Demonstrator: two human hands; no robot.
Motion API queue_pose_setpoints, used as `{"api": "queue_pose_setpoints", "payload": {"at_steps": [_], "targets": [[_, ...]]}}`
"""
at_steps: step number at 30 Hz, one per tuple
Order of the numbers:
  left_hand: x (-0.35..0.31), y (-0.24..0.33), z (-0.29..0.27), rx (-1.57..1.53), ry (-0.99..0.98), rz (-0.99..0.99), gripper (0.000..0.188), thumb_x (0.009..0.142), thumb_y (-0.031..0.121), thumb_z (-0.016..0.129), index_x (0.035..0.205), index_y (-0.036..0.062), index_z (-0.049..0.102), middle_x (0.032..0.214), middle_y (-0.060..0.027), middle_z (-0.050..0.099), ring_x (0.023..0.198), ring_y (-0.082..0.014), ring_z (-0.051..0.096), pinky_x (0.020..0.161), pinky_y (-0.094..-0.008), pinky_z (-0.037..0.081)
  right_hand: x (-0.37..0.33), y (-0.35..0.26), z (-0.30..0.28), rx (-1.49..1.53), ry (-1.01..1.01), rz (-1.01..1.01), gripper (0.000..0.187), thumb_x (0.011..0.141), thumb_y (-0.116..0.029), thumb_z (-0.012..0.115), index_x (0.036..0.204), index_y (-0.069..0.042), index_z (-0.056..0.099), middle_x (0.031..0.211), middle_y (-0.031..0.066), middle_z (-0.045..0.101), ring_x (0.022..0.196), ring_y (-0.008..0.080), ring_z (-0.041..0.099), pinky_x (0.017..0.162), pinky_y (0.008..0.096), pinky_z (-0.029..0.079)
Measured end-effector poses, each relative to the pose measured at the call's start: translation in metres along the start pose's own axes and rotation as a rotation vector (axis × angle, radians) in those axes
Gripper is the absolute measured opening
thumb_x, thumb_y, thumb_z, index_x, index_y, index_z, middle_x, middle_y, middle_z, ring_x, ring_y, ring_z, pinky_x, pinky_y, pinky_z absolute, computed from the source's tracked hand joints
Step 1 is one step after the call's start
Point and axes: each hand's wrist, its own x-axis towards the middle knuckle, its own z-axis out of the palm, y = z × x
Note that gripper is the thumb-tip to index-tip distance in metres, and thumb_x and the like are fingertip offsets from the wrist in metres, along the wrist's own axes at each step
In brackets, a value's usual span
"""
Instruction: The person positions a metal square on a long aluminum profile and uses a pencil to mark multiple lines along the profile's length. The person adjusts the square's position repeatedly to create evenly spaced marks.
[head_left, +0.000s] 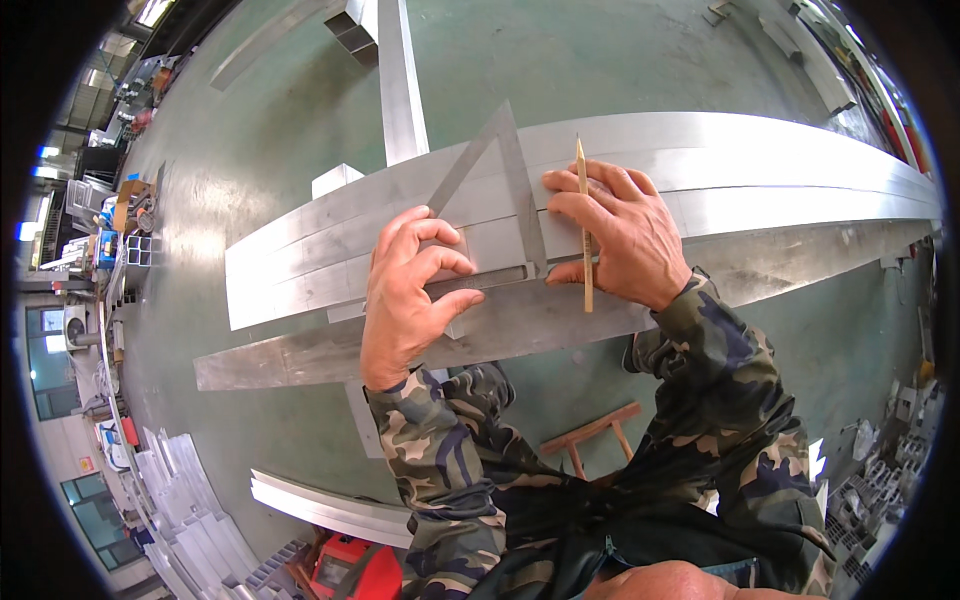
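Note:
A metal triangle square (524, 195) lies across several long silver metal bars (760, 155) set side by side. My left hand (408, 285) grips its thick base edge between thumb and fingers, with the fingertips near its slanted arm. Just right of the square's straight arm is my right hand (632, 228), with a wooden pencil (588, 285) caught between its fingers, point away from me. The right fingertips rest on the bars, and the thumb is at their near edge. Part of the pencil is hidden behind the fingers.
A long metal beam (270, 366) runs along the near side of the bars. Another square tube (400, 100) stretches away behind them. Below are a wooden stool (590, 436), white profiles (330, 510) and a red machine (350, 570). Stacked metal pieces (190, 500) lie at left.

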Motion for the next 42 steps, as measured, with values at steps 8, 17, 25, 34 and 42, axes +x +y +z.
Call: {"api": "queue_pose_setpoints", "payload": {"at_steps": [8,17,25,34,42], "targets": [[-0.001,0.002,-0.001,-0.008,-0.006,-0.017,0.037,0.06,0.0,0.095,0.089,0.0064,0.073,0.124,-0.0017,0.067,0.148,-0.0338,0.051,0.115,-0.0485,0.047,0.001,0.0,0.0,-0.003,0.002,0.009,0.082,0.059,-0.055,0.095,0.127,-0.018,0.066,0.152,-0.0028,0.065,0.146,0.0329,0.052,0.117,0.0504,0.043],[-0.002,0.001,0.0,-0.007,-0.006,-0.018,0.037,0.06,0.0,0.095,0.089,0.0062,0.073,0.124,-0.0018,0.067,0.147,-0.0332,0.051,0.115,-0.0485,0.048,0.0,0.0,0.003,-0.018,0.015,0.005,0.079,0.068,-0.061,0.093,0.129,-0.019,0.065,0.149,-0.0031,0.065,0.145,0.0297,0.052,0.119,0.0519,0.041],[-0.001,0.002,0.003,-0.016,0.014,-0.001,0.036,0.061,0.001,0.095,0.089,0.0067,0.072,0.122,-0.0015,0.068,0.146,-0.0343,0.052,0.113,-0.0493,0.048,0.0,0.001,0.003,-0.024,0.01,0.006,0.083,0.063,-0.059,0.094,0.129,-0.019,0.065,0.152,-0.0034,0.064,0.146,0.0323,0.052,0.118,0.0514,0.042],[-0.003,-0.003,0.009,-0.062,0.052,-0.03,0.043,0.063,0.005,0.096,0.099,0.0079,0.072,0.125,-0.0022,0.067,0.144,-0.0341,0.054,0.111,-0.0479,0.05,0.005,0.011,-0.008,0.337,0.096,0.081,0.075,0.092,-0.035,0.086,0.156,-0.011,0.054,0.136,0.0099,0.075,0.129,0.0352,0.063,0.11,0.0469,0.049],[-0.004,0.001,0.007,0.057,0.073,0.006,0.066,0.063,0.014,0.096,0.125,0.0065,0.073,0.155,-0.0062,0.063,0.147,-0.0329,0.052,0.118,-0.0464,0.049,0.044,0.014,-0.003,0.741,0.237,0.466,0.034,0.108,-0.025,0.067,0.128,0.0,0.078,0.098,0.0074,0.081,0.086,0.0117,0.07,0.076,0.0293,0.057]]}}
